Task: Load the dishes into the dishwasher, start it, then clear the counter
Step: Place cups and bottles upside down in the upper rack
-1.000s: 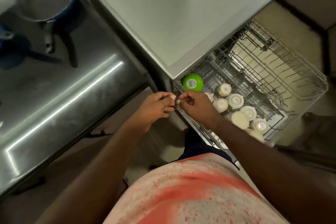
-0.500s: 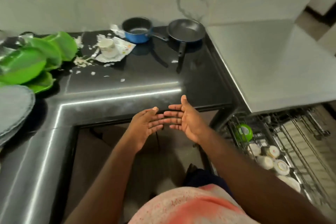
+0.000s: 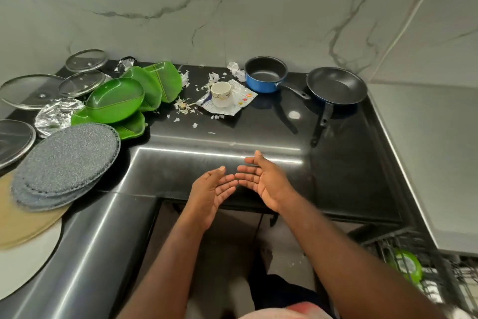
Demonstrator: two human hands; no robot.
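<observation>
hovering over the near edge of the black table, the left hand and the right hand are holding nothing. their fingers are straight, their palms are turning toward each other, and their fingertips are coming near without touching.

loading is looking only partly done. the dishwasher rack is standing pulled out at the lower right, with a small green bowl sitting in it. the rest of the rack is blurred and cut off, so how full it is cannot be told.

most of the dishes are waiting on the table:
- green leaf-shaped plates are leaning in a pile at the back left.
- a white cup is standing upright on a crumpled wrapper near the middle.
- a blue saucepan is sitting just beside a black frying pan at the back right.
- glass lids are lying at the far left.
- a stack of grey speckled plates is resting on a wooden board.

crumpled foil and small scraps are littering the surface around the plates and the cup.

judging from the open rack, starting the machine is not yet possible, and clearing the table is not looking begun. the cup and the two pans are lying closest to the empty hands, so they are seeming the likeliest next pieces to carry over.
</observation>
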